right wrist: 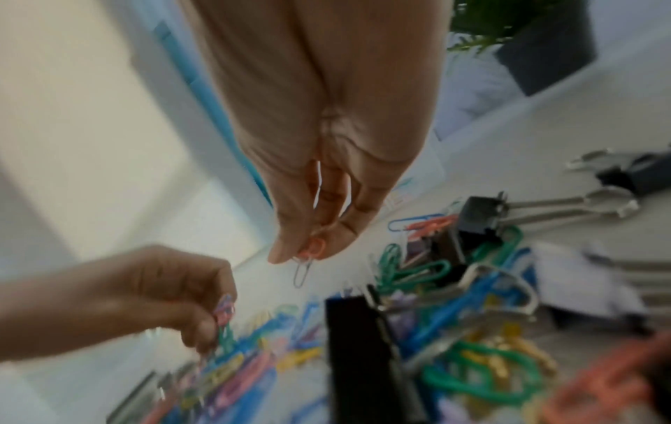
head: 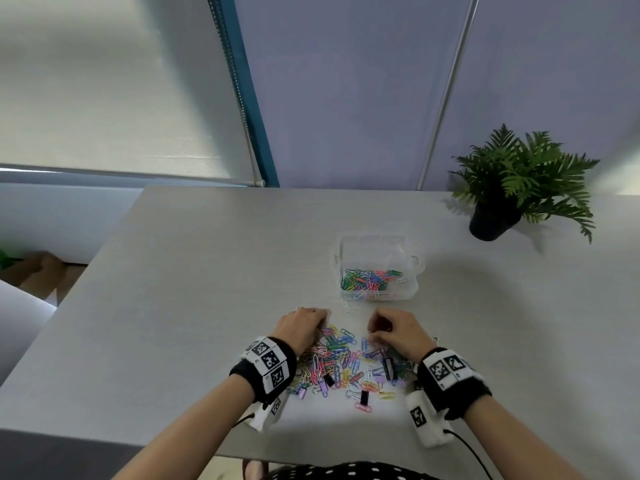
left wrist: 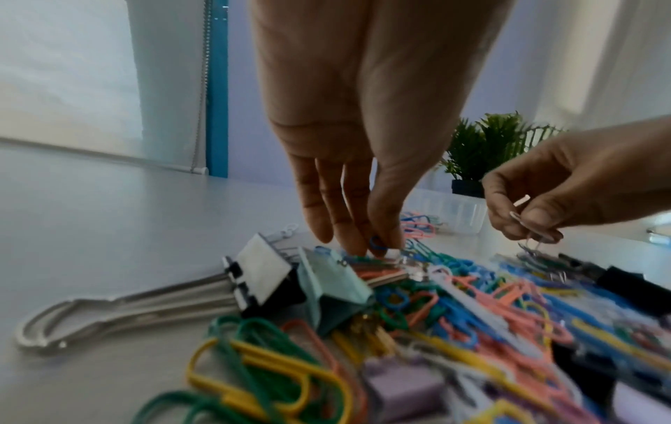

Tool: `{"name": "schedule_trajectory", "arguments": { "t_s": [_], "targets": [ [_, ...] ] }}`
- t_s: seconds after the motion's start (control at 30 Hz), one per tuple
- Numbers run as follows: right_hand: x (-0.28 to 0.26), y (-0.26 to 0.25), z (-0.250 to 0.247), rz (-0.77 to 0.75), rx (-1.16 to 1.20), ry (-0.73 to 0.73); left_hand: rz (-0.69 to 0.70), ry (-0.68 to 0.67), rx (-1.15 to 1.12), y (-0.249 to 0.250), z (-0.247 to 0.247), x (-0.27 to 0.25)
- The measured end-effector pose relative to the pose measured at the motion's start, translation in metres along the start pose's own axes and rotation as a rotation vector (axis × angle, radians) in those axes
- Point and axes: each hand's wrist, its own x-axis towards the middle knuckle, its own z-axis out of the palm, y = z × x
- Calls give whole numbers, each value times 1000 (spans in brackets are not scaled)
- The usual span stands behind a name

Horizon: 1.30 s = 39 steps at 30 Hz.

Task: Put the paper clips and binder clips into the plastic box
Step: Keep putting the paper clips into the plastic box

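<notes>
A heap of coloured paper clips (head: 341, 362) mixed with binder clips (head: 363, 396) lies on the table's near part. My left hand (head: 304, 329) reaches down at the heap's left edge; its fingertips (left wrist: 377, 246) pinch paper clips (right wrist: 225, 315). My right hand (head: 394, 332) hovers over the heap's right side and pinches an orange and a silver paper clip (right wrist: 308, 255) between thumb and fingers. The clear plastic box (head: 379, 268) stands open beyond the hands, with several coloured paper clips in its bottom.
A potted fern (head: 512, 181) stands at the table's back right. A single white paper clip (head: 345, 305) lies just in front of the box. Black, mint and purple binder clips (left wrist: 327, 287) lie near my left wrist. The table's left edge (head: 86, 271) drops to the floor.
</notes>
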Motion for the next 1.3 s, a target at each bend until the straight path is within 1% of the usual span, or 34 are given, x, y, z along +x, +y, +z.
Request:
{"name": "schedule_trajectory", "arguments": {
  "t_s": [0.1, 0.23, 0.3, 0.37, 0.43, 0.47, 0.53, 0.6, 0.77, 0.9, 0.97, 1.03, 1.07, 1.13, 1.17, 1.2, 1.23, 1.3],
  "targets": [
    [-4, 0, -7, 52, 233, 50, -45, 17, -229, -7, -5, 6],
    [-8, 4, -12, 110, 521, 104, -10, 68, -550, 3, -26, 17],
    [-9, 5, -12, 141, 634, 148, -11, 109, -653, 12, -38, 32],
    [-9, 4, -13, 173, 744, 168, -30, 145, -650, 21, -47, 51],
    [-5, 1, -14, 178, 837, 176, -42, 176, -551, 27, -52, 68],
    [-3, 0, -16, 171, 865, 187, -48, 170, -498, 28, -52, 74],
    [3, -6, -23, 139, 877, 228, -39, 102, -411, 29, -51, 81],
    [10, -11, -32, 96, 823, 278, -20, 72, -365, 25, -49, 79],
    [36, -23, -53, 27, 645, 392, -5, 187, -409, 1, -51, 60],
    [63, -35, -55, 9, 436, 392, 1, 142, -436, -23, -48, 43],
    [74, -37, -50, 8, 253, 389, -4, 110, -425, -31, -44, 34],
    [77, -39, -45, -3, -26, 360, 0, 81, -378, -36, -38, 24],
    [76, -40, -41, -37, -152, 349, 5, 70, -346, -36, -35, 20],
    [67, -43, -32, -152, -285, 338, 17, 48, -277, -35, -30, 14],
    [60, -47, -26, -214, -313, 318, 32, 39, -246, -34, -26, 11],
    [52, -50, -18, -272, -336, 262, 58, 30, -217, -31, -23, 10],
    [45, -51, -10, -320, -365, 168, 99, 21, -190, -29, -19, 10],
    [33, -48, 8, -347, -494, -55, 153, -32, -133, -20, -11, 11]
  ]
}}
